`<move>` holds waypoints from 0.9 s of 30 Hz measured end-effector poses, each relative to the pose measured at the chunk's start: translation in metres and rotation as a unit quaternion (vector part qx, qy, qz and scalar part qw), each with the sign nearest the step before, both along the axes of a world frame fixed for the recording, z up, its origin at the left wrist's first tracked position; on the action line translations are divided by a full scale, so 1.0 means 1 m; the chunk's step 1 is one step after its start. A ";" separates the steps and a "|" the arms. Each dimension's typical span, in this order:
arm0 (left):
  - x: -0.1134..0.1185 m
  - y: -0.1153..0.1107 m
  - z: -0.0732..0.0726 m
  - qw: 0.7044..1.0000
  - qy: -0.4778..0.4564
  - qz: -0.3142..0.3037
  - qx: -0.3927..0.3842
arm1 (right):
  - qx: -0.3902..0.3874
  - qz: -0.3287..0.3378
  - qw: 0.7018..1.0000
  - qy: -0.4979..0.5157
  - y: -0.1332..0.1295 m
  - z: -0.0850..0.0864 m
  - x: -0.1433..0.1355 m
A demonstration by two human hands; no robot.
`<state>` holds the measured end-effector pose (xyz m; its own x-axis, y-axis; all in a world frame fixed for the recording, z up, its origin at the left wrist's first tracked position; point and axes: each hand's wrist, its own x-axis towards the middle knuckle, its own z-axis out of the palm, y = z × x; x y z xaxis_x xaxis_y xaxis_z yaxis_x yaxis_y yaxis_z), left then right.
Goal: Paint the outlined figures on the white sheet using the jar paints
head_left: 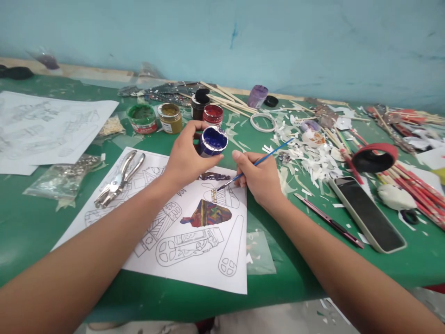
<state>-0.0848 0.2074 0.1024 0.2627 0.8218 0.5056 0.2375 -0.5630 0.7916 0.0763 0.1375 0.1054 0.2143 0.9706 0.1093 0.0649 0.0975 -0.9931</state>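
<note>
Phone (367, 214) just beside a slim cutter (328, 220)

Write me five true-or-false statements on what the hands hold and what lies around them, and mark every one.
1. The left hand holds a small round jar of dark blue paint. True.
2. The right hand is bare of any tool. False: it holds a thin blue-handled paintbrush.
3. The silver metal hole punch lies on the white paper sheet with line drawings. True.
4. The dark-screened phone in a pale case lies on that sheet. False: it lies on the green-covered table, to the right of the sheet.
5. In the picture, the open round jar of green paint stands left of the round jar of ochre paint. True.
</note>
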 end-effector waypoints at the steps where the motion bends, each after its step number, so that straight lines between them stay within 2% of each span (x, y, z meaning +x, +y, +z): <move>1: 0.000 0.000 0.000 1.000 0.001 -0.001 0.000 | -0.002 0.003 1.000 -0.007 0.000 -0.001 0.000; 22: 0.000 0.004 -0.003 1.000 0.009 -0.002 0.023 | -0.004 -0.005 0.998 -0.059 0.001 -0.002 0.000; 27: 0.000 0.004 -0.004 1.000 0.007 -0.004 0.019 | -0.007 -0.007 0.999 -0.039 0.001 -0.002 0.001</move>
